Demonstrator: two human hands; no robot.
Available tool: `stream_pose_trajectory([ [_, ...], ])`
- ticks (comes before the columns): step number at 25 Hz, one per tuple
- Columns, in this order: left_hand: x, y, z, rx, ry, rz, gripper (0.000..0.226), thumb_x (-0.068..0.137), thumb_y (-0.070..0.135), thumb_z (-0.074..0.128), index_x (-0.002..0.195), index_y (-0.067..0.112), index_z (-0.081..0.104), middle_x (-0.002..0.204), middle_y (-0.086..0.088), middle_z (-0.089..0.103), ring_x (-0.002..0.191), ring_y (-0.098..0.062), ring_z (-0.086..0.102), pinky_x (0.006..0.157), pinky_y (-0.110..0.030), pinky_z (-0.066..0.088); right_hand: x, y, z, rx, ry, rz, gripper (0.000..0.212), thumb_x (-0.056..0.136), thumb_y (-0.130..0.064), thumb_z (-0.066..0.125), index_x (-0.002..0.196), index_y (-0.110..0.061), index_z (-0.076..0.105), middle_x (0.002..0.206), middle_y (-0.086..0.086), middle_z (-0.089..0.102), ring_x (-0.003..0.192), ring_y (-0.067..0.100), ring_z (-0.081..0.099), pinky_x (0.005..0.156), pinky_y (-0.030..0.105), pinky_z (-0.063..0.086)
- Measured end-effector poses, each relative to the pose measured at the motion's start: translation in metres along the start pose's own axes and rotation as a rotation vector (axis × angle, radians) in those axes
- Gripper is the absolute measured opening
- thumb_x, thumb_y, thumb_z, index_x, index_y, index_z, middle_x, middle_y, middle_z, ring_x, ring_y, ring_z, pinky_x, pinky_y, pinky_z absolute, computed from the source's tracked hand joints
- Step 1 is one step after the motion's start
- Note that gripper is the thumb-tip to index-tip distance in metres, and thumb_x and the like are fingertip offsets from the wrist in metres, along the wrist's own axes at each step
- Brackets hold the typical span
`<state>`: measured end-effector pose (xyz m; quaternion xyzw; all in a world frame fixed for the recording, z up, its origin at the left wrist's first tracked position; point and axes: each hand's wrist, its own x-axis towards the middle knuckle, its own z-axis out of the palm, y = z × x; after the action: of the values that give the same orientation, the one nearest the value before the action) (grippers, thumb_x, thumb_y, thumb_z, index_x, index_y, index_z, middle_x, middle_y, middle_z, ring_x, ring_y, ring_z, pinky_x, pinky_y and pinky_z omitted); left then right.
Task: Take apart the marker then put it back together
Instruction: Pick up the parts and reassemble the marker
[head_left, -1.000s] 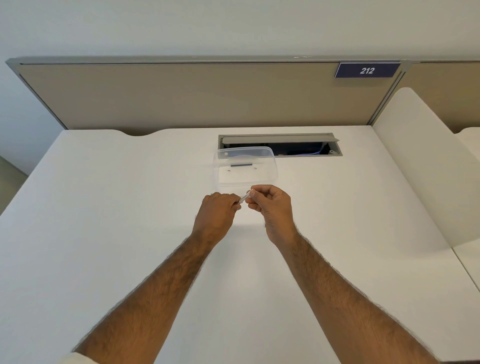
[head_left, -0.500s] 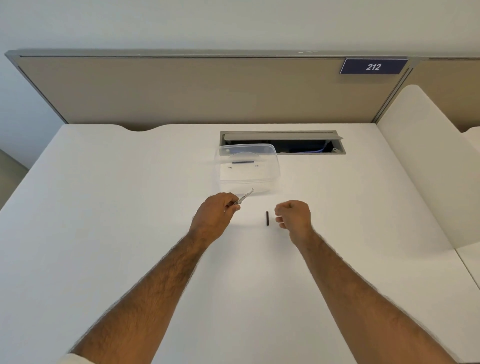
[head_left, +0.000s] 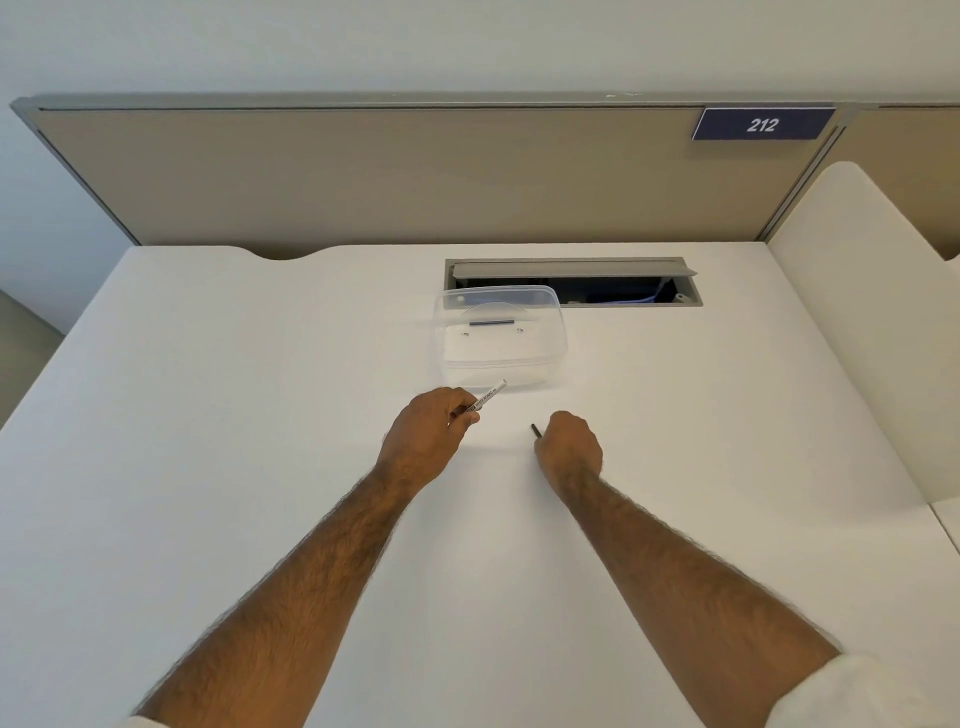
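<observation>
While left fingers (head_left: 460, 410) pinch marker barrel (head_left: 485, 396), right fingers (head_left: 545, 439) curled — touching black piece (head_left: 535, 431)

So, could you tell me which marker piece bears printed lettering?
The white barrel in the left hand; the thin piece at the right hand is plain and dark.

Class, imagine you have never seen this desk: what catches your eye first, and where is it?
Two bare forearms reach to mid-desk: the left hand grips a white marker barrel, the right hand is closed on a small dark piece. Just beyond sits a clear plastic container, and a blue 212 sign marks the partition's upper right.
</observation>
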<state>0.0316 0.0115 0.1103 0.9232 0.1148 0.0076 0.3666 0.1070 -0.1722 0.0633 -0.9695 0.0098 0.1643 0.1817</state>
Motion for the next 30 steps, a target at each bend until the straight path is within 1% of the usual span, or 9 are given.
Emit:
stream_pose_trajectory([
  [4, 0.002, -0.004, -0.002, 0.014, 0.001, 0.005, 0.010, 0.096, 0.033, 0.059, 0.101, 0.030, 0.068, 0.095, 0.012, 0.068, 0.091, -0.012, 0.063, 0.080, -0.043, 0.055, 0.004, 0.001, 0.001, 0.008, -0.011, 0.020, 0.012, 0.086, -0.006, 0.053, 0.094, -0.010, 0.061, 0.104, 0.010, 0.065, 0.096, 0.033, 0.066, 0.067, 0.030, 0.043],
  [6, 0.004, -0.004, -0.003, 0.022, 0.000, 0.017, 0.011, 0.097, 0.031, 0.059, 0.101, 0.029, 0.068, 0.095, 0.012, 0.069, 0.091, -0.012, 0.063, 0.081, -0.043, 0.055, 0.005, 0.004, -0.002, 0.050, -0.014, 0.022, 0.015, 0.082, -0.005, 0.051, 0.091, -0.011, 0.061, 0.096, 0.011, 0.063, 0.087, 0.035, 0.062, 0.065, 0.030, 0.043],
  [10, 0.007, -0.003, -0.003, 0.038, 0.002, 0.034, 0.012, 0.097, 0.030, 0.060, 0.103, 0.029, 0.069, 0.095, 0.013, 0.068, 0.091, -0.012, 0.062, 0.081, -0.041, 0.055, 0.001, 0.010, -0.014, 0.396, 0.081, 0.015, 0.010, 0.079, -0.010, 0.053, 0.081, -0.017, 0.059, 0.080, -0.003, 0.065, 0.074, 0.025, 0.063, 0.058, 0.030, 0.047],
  [12, 0.008, -0.002, -0.003, 0.045, 0.006, 0.045, 0.012, 0.097, 0.029, 0.060, 0.103, 0.027, 0.070, 0.095, 0.012, 0.069, 0.090, -0.012, 0.062, 0.081, -0.041, 0.054, 0.000, 0.009, -0.025, 0.534, 0.118, -0.069, 0.009, 0.081, -0.012, 0.058, 0.080, -0.020, 0.063, 0.075, -0.008, 0.066, 0.071, 0.017, 0.063, 0.057, 0.027, 0.046],
  [15, 0.010, -0.001, -0.005, 0.072, 0.010, 0.071, 0.012, 0.097, 0.029, 0.060, 0.103, 0.026, 0.071, 0.095, 0.010, 0.069, 0.090, -0.013, 0.062, 0.081, -0.040, 0.054, -0.001, 0.006, -0.048, 0.759, 0.128, -0.155, 0.007, 0.082, -0.013, 0.068, 0.080, -0.018, 0.072, 0.071, -0.008, 0.069, 0.067, 0.010, 0.061, 0.063, 0.026, 0.048],
  [19, 0.013, 0.002, -0.007, 0.091, 0.013, 0.090, 0.012, 0.096, 0.028, 0.061, 0.102, 0.027, 0.072, 0.094, 0.011, 0.069, 0.089, -0.013, 0.061, 0.080, -0.037, 0.053, -0.008, 0.002, -0.069, 1.019, 0.063, -0.231, 0.009, 0.084, -0.009, 0.072, 0.081, -0.016, 0.077, 0.067, -0.002, 0.069, 0.062, 0.011, 0.058, 0.061, 0.026, 0.051],
  [24, 0.014, 0.005, -0.009, 0.099, 0.018, 0.117, 0.011, 0.095, 0.026, 0.062, 0.098, 0.027, 0.073, 0.088, 0.015, 0.066, 0.086, -0.011, 0.058, 0.076, -0.033, 0.048, -0.016, -0.004, -0.081, 1.112, 0.020, -0.299, 0.015, 0.088, 0.000, 0.067, 0.088, -0.011, 0.077, 0.069, 0.003, 0.069, 0.064, 0.014, 0.060, 0.062, 0.022, 0.053],
  [28, 0.014, 0.007, -0.008, 0.109, 0.022, 0.129, 0.011, 0.094, 0.026, 0.062, 0.097, 0.027, 0.073, 0.086, 0.017, 0.064, 0.085, -0.011, 0.058, 0.072, -0.029, 0.043, -0.020, -0.005, -0.084, 1.113, 0.009, -0.315, 0.016, 0.088, 0.001, 0.067, 0.087, -0.010, 0.077, 0.070, 0.003, 0.069, 0.064, 0.014, 0.060, 0.063, 0.022, 0.054],
  [30, 0.014, 0.008, -0.008, 0.111, 0.020, 0.133, 0.011, 0.094, 0.026, 0.063, 0.098, 0.027, 0.073, 0.086, 0.017, 0.065, 0.086, -0.012, 0.058, 0.074, -0.030, 0.045, -0.021, -0.006, -0.085, 1.112, 0.003, -0.325, 0.016, 0.088, 0.002, 0.067, 0.086, -0.010, 0.077, 0.069, 0.002, 0.069, 0.063, 0.013, 0.060, 0.063, 0.022, 0.054],
])
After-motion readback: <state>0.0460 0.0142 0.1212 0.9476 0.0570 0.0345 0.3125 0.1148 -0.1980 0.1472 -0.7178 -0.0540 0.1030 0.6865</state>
